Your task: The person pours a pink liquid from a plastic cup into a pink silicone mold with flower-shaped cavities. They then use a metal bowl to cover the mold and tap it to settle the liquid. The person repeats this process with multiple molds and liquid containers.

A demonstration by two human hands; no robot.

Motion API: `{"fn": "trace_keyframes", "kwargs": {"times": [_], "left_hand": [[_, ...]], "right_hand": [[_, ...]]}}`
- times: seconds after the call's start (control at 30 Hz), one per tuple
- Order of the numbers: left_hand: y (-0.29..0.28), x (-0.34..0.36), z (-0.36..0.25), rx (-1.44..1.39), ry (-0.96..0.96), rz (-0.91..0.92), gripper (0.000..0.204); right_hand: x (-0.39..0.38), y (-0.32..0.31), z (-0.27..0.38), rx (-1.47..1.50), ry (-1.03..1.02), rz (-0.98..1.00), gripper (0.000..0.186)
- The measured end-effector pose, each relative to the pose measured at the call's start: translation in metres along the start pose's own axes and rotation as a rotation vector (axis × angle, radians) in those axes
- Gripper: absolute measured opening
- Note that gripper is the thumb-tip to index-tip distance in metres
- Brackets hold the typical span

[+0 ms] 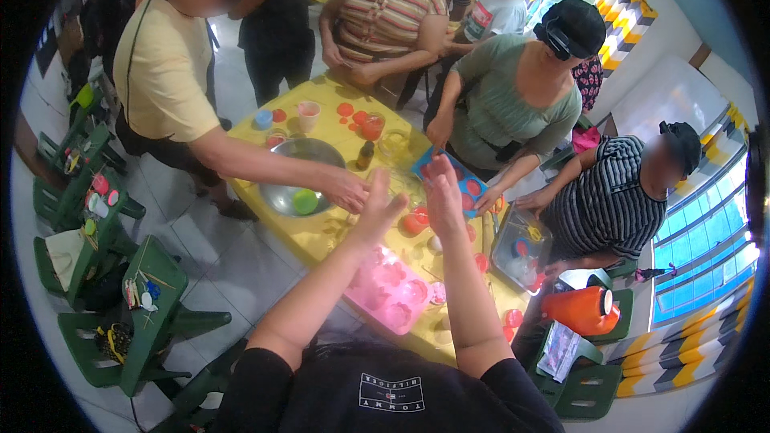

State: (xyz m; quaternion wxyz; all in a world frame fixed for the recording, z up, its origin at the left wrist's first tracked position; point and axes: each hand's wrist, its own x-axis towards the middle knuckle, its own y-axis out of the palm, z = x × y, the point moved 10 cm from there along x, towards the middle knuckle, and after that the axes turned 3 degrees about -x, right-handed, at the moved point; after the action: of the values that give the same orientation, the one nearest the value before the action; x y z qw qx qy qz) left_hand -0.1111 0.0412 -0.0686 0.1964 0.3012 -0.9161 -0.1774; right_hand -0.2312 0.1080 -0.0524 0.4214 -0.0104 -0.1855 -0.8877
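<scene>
Head view: left hand point(377, 212) and right hand point(443, 184) are raised above the yellow table point(321, 232), fingers spread wide, holding nothing; the pink mould point(391, 287) lies below them at the near edge. Judged best practice: lower both hands clear of a co-worker's hand point(345, 190) by the steel bowl point(301, 176) and steady the mould by its rim.

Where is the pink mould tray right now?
In the head view, the pink mould tray lies on the near edge of the yellow table, just below the person's raised left hand and right hand, between their forearms.
</scene>
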Motion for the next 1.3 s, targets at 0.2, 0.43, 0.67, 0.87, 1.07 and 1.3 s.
{"fn": "trace_keyframes", "kwargs": {"times": [0.2,0.43,0.67,0.87,1.07,1.3], "left_hand": [[0.003,-0.007,0.064,-0.560,-0.368,-0.430,0.109],[-0.003,0.046,-0.126,-0.167,0.257,-0.285,0.082],[0.044,0.031,-0.051,0.287,0.116,0.072,0.078],[0.011,-0.060,0.012,0.502,-0.096,0.100,0.068],[-0.010,-0.115,0.010,0.393,-0.224,0.030,0.041],[-0.066,-0.163,0.085,0.613,-0.310,0.040,0.044]], "right_hand": [[-0.030,-0.059,-0.046,0.500,0.068,-0.423,0.069],[-0.020,-0.112,0.109,0.132,-0.371,-0.309,0.078],[-0.033,-0.109,0.059,-0.044,-0.319,-0.287,0.071],[-0.069,-0.127,-0.020,-0.224,-0.080,-0.353,0.068],[-0.082,-0.070,-0.035,-0.634,0.112,-0.090,0.059],[-0.078,-0.047,-0.031,-0.492,0.060,-0.058,0.044]]}}
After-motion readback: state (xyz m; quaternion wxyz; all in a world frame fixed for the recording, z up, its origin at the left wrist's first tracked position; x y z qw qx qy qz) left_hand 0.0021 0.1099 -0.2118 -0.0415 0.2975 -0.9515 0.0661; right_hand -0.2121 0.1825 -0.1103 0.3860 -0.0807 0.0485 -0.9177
